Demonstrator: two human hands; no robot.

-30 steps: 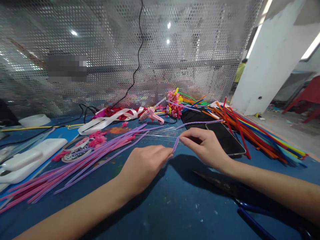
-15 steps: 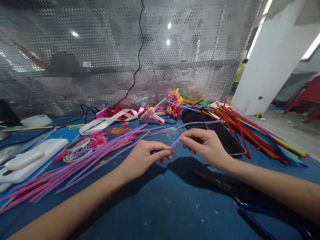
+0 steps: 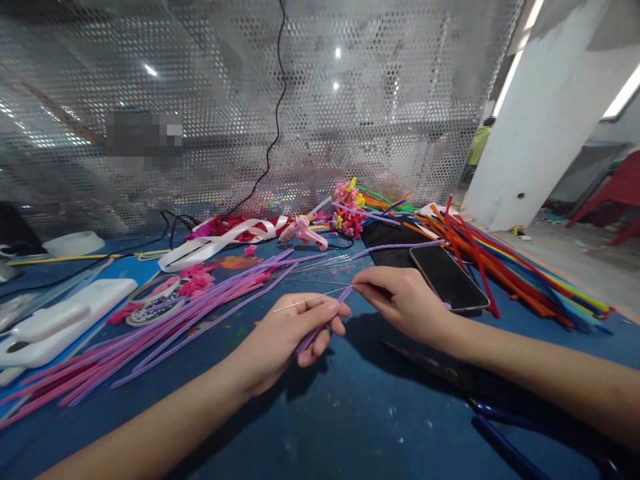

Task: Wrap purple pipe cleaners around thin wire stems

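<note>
My left hand (image 3: 300, 327) is closed on a short piece of purple pipe cleaner (image 3: 345, 295); one end sticks up past the thumb and the other shows below the palm. With its fingertips together, my right hand (image 3: 407, 300) pinches the end of a thin, shiny wire (image 3: 293, 306). The wire runs leftward over the back of my left hand and passes close to the top of the pipe cleaner; I cannot tell whether they touch. Behind both hands lie several similar loose wires (image 3: 327, 265). Large scissors (image 3: 450, 375) with blue handles rest under my right forearm.
Purple and pink pipe cleaners (image 3: 200, 317) lie to the left, near a white device (image 3: 75, 317). A pink glue gun (image 3: 303, 233) and a pink flower bunch (image 3: 349, 210) stand behind. On the right are a phone (image 3: 450, 277) and multicoloured pipe cleaners (image 3: 525, 273).
My right hand has let go of the purple pipe cleaner and now pinches a thin wire. My left hand has turned, its lower fingers more in view, still gripping the pipe cleaner.
</note>
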